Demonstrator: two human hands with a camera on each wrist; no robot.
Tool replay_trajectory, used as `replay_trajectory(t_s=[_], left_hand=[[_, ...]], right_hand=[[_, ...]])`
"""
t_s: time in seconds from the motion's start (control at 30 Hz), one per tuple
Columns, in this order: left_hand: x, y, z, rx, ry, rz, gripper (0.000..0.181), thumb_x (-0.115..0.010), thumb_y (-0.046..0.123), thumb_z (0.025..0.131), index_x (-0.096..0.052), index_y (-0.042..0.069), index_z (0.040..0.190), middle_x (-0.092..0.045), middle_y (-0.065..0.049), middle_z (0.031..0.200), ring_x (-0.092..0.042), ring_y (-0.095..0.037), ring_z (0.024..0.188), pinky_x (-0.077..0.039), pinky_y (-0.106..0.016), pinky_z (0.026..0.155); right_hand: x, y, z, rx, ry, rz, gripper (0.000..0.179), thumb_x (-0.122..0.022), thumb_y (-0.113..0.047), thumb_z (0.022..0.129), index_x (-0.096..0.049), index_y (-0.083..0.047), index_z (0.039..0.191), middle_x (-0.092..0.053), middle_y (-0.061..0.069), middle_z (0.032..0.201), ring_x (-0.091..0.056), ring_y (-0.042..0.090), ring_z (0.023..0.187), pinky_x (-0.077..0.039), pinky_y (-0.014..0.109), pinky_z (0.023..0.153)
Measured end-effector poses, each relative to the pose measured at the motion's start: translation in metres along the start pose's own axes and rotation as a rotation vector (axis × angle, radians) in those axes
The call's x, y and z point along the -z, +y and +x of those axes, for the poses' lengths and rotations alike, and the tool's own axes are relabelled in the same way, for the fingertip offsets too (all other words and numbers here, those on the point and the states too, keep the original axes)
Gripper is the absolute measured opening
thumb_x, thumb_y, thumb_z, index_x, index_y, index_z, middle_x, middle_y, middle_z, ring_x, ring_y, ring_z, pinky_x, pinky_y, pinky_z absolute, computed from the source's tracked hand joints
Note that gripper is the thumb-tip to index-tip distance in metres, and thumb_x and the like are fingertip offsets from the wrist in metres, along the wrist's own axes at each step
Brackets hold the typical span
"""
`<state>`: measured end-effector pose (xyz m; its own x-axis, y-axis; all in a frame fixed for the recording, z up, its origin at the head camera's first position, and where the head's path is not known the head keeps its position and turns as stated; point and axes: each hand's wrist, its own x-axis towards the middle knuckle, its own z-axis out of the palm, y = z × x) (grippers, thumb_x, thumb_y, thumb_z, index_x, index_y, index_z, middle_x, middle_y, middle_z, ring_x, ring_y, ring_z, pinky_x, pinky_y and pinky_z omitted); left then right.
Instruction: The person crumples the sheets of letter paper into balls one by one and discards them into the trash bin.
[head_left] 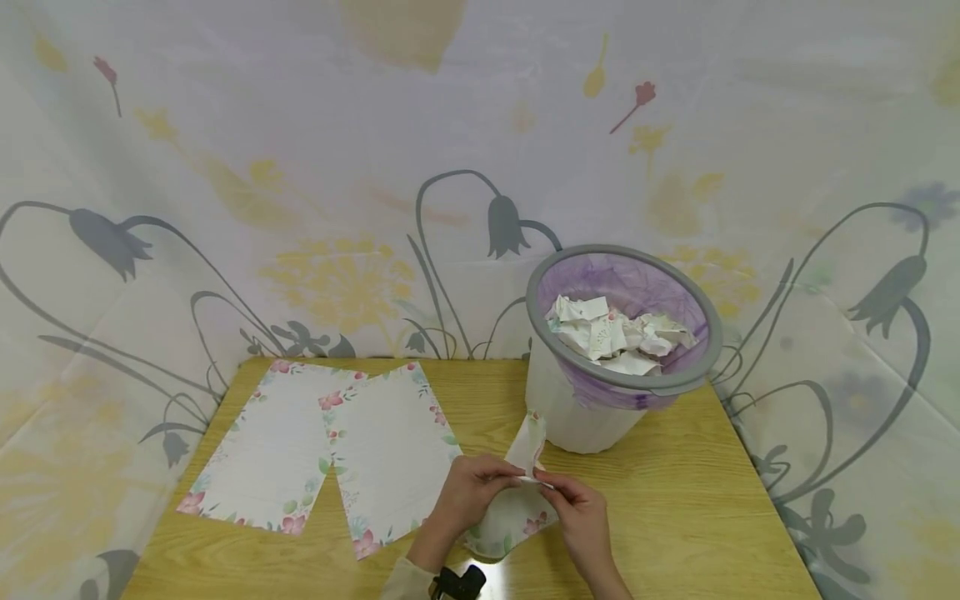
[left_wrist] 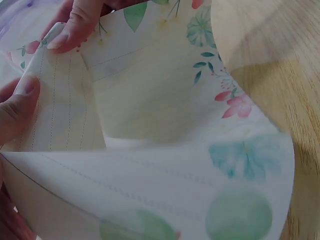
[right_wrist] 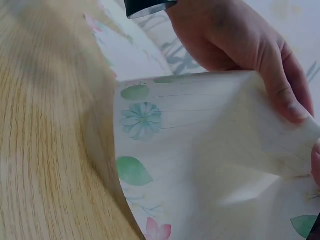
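Both hands pinch a sheet of white lined paper with a floral border (head_left: 501,523), creased and bunched in the middle, near the front of the table. My left hand (head_left: 471,492) holds the bunched part between thumb and fingers, while my right hand (head_left: 581,517) pinches it just to the right. In the left wrist view the paper's near portion (left_wrist: 150,190) curves up, and a fold runs between the thumbs. From the right wrist view, the left hand (right_wrist: 245,45) presses its thumb on the sheet's upper side; only a bit of the right hand (right_wrist: 316,162) shows at the edge.
Two flat floral sheets, one left (head_left: 262,450) and one nearer the middle (head_left: 390,454), lie overlapping on the wooden table (head_left: 690,517). Behind the hands stands a white bin (head_left: 573,417) with a grey rim and purple liner, holding crumpled paper (head_left: 618,337). A patterned curtain hangs behind.
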<state>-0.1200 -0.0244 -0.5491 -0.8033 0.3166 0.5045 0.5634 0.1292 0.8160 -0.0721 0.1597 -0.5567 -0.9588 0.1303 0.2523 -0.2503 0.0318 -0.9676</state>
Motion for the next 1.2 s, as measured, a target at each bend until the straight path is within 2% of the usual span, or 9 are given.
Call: replay_trajectory(t_s=[0.13, 0.23, 0.33, 0.43, 0.6, 0.7, 0.83, 1.0, 1.2], left_hand=[[0.005, -0.001, 0.002, -0.062, 0.086, 0.103, 0.036, -0.089, 0.012, 0.069, -0.076, 0.009, 0.102, -0.072, 0.0, 0.102, -0.066, -0.018, 0.094, -0.056, -0.031, 0.079], [0.009, -0.001, 0.004, -0.038, 0.097, 0.171, 0.063, -0.093, 0.018, 0.065, -0.068, 0.011, 0.123, -0.063, -0.001, 0.122, -0.06, -0.021, 0.111, -0.053, -0.036, 0.087], [0.013, 0.0, 0.006, 0.006, 0.053, 0.183, 0.089, -0.094, 0.02, 0.064, -0.052, 0.016, 0.143, -0.051, -0.004, 0.142, -0.05, -0.025, 0.128, -0.05, -0.042, 0.096], [0.017, 0.002, 0.01, 0.03, -0.019, 0.166, 0.104, -0.095, 0.02, 0.064, -0.039, 0.02, 0.153, -0.04, -0.008, 0.154, -0.039, -0.028, 0.139, -0.044, -0.049, 0.104], [0.021, 0.005, 0.015, -0.011, -0.129, 0.115, 0.091, -0.093, 0.018, 0.066, -0.05, 0.016, 0.147, -0.047, -0.008, 0.149, -0.043, -0.027, 0.137, -0.042, -0.045, 0.107], [0.02, 0.006, 0.016, -0.066, -0.126, 0.1, 0.072, -0.092, 0.016, 0.068, -0.061, 0.014, 0.133, -0.058, -0.005, 0.136, -0.053, -0.023, 0.127, -0.046, -0.038, 0.103], [0.017, 0.015, 0.017, -0.197, -0.04, 0.1, 0.051, -0.092, 0.007, 0.066, -0.069, 0.008, 0.111, -0.065, -0.007, 0.116, -0.062, -0.024, 0.111, -0.051, -0.033, 0.095], [0.016, 0.034, 0.022, -0.374, 0.037, 0.058, 0.037, -0.088, -0.012, 0.06, -0.072, -0.003, 0.092, -0.068, -0.018, 0.097, -0.067, -0.033, 0.09, -0.056, -0.033, 0.082], [0.008, 0.018, 0.018, -0.391, 0.048, 0.019, 0.024, -0.083, -0.016, 0.064, -0.075, -0.002, 0.081, -0.071, -0.017, 0.088, -0.069, -0.033, 0.081, -0.058, -0.032, 0.075]], right_hand=[[0.001, -0.001, 0.001, 0.02, -0.054, -0.019, 0.013, -0.067, 0.011, 0.088, -0.075, 0.006, 0.097, -0.073, 0.018, 0.102, -0.07, 0.016, 0.1, -0.054, 0.022, 0.084], [0.005, -0.003, 0.003, 0.018, -0.122, -0.006, 0.012, -0.065, 0.011, 0.089, -0.074, 0.007, 0.097, -0.072, 0.021, 0.103, -0.07, 0.018, 0.101, -0.056, 0.025, 0.084], [0.011, -0.004, 0.006, 0.03, -0.211, 0.009, 0.015, -0.061, 0.014, 0.091, -0.073, 0.007, 0.097, -0.072, 0.02, 0.104, -0.07, 0.019, 0.101, -0.057, 0.028, 0.083], [0.018, -0.003, 0.009, 0.071, -0.318, 0.021, 0.018, -0.058, 0.015, 0.092, -0.072, 0.007, 0.098, -0.072, 0.019, 0.104, -0.07, 0.018, 0.101, -0.056, 0.028, 0.084], [0.026, -0.004, 0.013, 0.111, -0.432, 0.045, 0.015, -0.057, 0.011, 0.094, -0.07, 0.009, 0.1, -0.072, 0.018, 0.107, -0.069, 0.017, 0.102, -0.056, 0.03, 0.086], [0.026, -0.005, 0.012, 0.096, -0.383, 0.022, 0.014, -0.059, 0.01, 0.093, -0.072, 0.007, 0.099, -0.074, 0.01, 0.106, -0.07, 0.015, 0.1, -0.056, 0.029, 0.085], [0.02, -0.007, 0.01, 0.068, -0.218, -0.011, 0.011, -0.063, 0.014, 0.089, -0.072, 0.009, 0.092, -0.074, -0.003, 0.097, -0.07, 0.009, 0.091, -0.058, 0.025, 0.077], [0.011, -0.009, 0.01, 0.037, -0.046, -0.052, 0.011, -0.069, 0.016, 0.083, -0.073, 0.006, 0.083, -0.075, 0.002, 0.088, -0.069, 0.006, 0.083, -0.057, 0.022, 0.068], [0.005, -0.01, 0.013, 0.053, 0.045, 0.001, 0.014, -0.074, 0.018, 0.077, -0.073, 0.005, 0.083, -0.069, 0.005, 0.089, -0.067, 0.009, 0.085, -0.058, 0.025, 0.074]])
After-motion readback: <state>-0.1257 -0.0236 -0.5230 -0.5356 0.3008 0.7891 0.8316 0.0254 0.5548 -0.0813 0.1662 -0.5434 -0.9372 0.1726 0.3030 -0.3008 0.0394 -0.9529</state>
